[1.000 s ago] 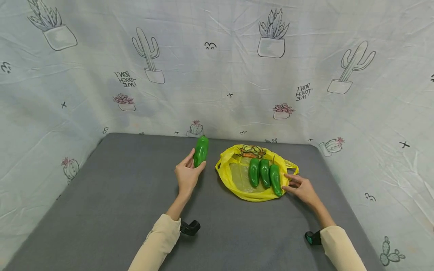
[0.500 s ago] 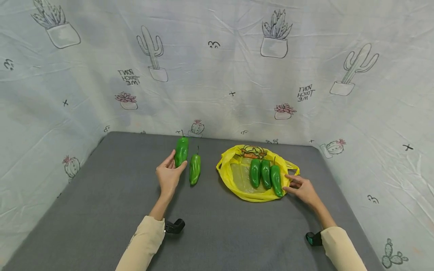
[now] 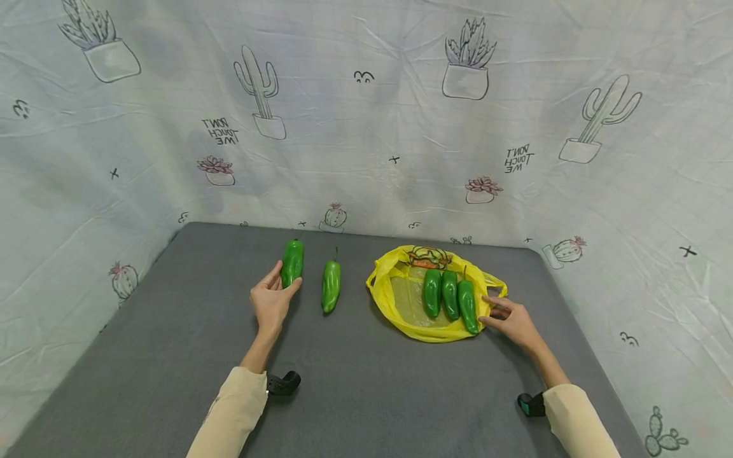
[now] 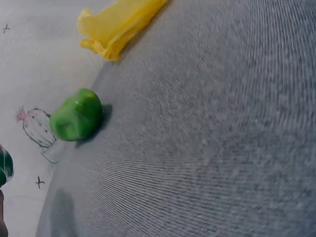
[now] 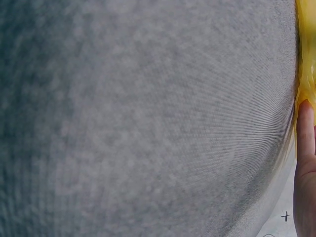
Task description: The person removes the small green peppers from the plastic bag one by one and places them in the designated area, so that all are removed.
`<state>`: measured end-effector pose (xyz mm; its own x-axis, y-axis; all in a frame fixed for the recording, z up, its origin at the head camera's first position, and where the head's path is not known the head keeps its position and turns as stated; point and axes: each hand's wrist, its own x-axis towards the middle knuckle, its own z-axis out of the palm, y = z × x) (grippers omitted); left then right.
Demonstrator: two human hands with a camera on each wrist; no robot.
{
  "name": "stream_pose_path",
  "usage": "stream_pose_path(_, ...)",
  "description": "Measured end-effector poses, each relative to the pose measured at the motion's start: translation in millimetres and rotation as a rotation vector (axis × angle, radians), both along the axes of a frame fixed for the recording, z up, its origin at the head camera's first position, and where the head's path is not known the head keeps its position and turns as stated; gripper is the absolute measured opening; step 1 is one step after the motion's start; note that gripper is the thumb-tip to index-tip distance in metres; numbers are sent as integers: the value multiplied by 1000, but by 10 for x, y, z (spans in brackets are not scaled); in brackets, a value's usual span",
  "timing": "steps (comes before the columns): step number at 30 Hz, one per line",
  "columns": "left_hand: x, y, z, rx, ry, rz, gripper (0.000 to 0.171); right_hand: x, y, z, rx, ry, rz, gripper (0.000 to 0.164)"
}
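My left hand [image 3: 270, 304] grips a green pepper [image 3: 293, 262] between thumb and fingers, its stem end pointing away. In the left wrist view this pepper [image 4: 5, 167] shows only at the left edge, and a shadow lies on the cloth apart from it. A second green pepper [image 3: 331, 286] lies on the table just right of the held one. My right hand [image 3: 511, 321] holds the right rim of an open yellow plastic bag [image 3: 395, 322]; the thumb [image 5: 305, 129] presses on the yellow plastic. Inside the bag, 3 green peppers [image 3: 450, 296] lie side by side.
Grey cloth [image 3: 366, 394] covers the table. A white curtain [image 3: 343, 127] printed with cacti hangs behind the back edge and along both sides. Black wrist cameras [image 3: 284, 383] are worn at both sleeves.
My left hand has carried its pepper leftward and now slightly lower. The pepper lying on the table, out of sight at first, has come into view. The right hand stays at the bag.
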<state>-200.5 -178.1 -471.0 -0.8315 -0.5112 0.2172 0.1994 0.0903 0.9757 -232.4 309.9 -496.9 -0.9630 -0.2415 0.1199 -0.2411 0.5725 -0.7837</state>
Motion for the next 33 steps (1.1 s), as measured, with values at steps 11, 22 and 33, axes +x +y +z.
stream_pose_path(11,-131,-87,-310,-42,-111,-23,58,-6,18,-37,22,1,-6,52)
stream_pose_path(22,-123,-87,-333,-107,-193,-71,58,-14,32,-49,21,15,-2,51)
stream_pose_path(33,-120,-99,-350,-154,-268,-93,64,-13,21,-24,15,-8,-11,53)
